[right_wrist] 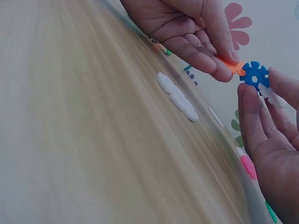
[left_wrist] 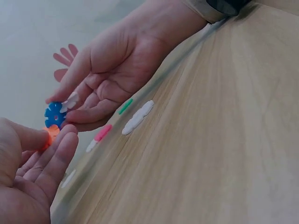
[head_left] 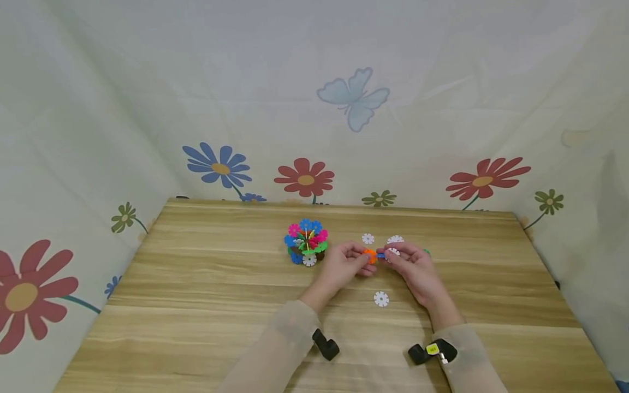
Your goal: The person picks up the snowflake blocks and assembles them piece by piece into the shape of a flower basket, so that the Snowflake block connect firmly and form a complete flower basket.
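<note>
My left hand [head_left: 344, 263] pinches an orange notched disc [head_left: 371, 255] between thumb and fingers. A blue notched disc [right_wrist: 255, 74] meets the orange one edge to edge, and a white notched disc [left_wrist: 70, 101] joins the blue one at an angle. With thumb and fingertips my right hand [head_left: 414, 268] holds the blue disc, the white one beside its fingers. Both hands are raised above the table in the wrist views. How deep the slots sit in one another is hidden by the fingers.
Left of the hands stands a ball-like cluster of colourful joined discs [head_left: 307, 243]. A loose white disc [head_left: 381, 298] lies nearer me, another white disc [head_left: 367, 238] behind the hands. Pink [left_wrist: 103, 132] and green discs [left_wrist: 125, 106] lie near my right hand on the wooden table [head_left: 221, 305].
</note>
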Action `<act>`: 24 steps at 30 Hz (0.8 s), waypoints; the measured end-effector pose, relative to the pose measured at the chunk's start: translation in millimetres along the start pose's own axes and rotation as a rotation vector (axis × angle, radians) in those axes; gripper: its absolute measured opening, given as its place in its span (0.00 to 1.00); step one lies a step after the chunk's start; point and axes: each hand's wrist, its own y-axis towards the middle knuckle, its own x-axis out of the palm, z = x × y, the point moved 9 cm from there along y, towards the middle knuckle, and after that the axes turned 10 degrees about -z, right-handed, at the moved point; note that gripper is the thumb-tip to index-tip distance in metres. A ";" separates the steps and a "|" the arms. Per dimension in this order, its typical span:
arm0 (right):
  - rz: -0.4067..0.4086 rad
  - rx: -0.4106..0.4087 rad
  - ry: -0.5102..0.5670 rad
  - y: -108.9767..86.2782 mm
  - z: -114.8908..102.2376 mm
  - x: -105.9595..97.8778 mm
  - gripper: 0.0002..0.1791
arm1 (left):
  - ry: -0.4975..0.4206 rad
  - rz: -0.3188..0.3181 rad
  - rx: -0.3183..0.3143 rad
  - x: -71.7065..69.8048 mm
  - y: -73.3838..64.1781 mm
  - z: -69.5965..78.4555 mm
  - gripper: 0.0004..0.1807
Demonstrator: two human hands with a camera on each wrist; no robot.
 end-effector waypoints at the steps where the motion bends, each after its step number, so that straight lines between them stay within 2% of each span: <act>1: -0.002 -0.005 -0.004 0.5 -0.8 1.0 0.21 | -0.001 -0.003 0.003 0.2 -0.2 0.7 0.04; 7: 0.017 0.002 -0.046 1.7 -1.8 1.3 0.13 | 0.007 -0.016 0.018 0.9 -1.0 3.9 0.03; 13: 0.016 0.024 -0.054 2.2 0.6 1.9 0.09 | -0.019 -0.025 -0.007 0.6 -1.9 1.5 0.02; 24: 0.018 0.047 -0.058 0.5 3.4 4.9 0.18 | -0.036 -0.029 -0.010 5.1 -5.0 1.4 0.01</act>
